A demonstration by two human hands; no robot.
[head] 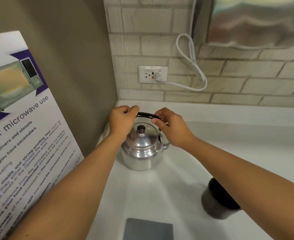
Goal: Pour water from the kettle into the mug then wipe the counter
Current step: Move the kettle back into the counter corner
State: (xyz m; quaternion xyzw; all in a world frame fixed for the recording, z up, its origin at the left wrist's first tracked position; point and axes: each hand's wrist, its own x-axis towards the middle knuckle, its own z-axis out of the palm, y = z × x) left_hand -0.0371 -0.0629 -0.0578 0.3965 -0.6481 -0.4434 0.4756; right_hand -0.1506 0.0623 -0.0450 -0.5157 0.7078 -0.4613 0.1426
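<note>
Both hands, left (123,118) and right (170,129), clamped on kettle (141,149) handle (147,115); mug (217,200) sits nearer, toward the right hand.

Even, fairly bright overhead light, soft shadows on the white glossy counter (212,135), specular glare on the polished steel kettle (141,149), blurred shiny metal box (257,21) top right, strong wide-angle bending at edges, slightly soft overall.

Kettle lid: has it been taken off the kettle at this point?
No. The lid sits closed on the kettle, its dark knob upright, while both hands, left and right, grip the black handle above it.
</note>
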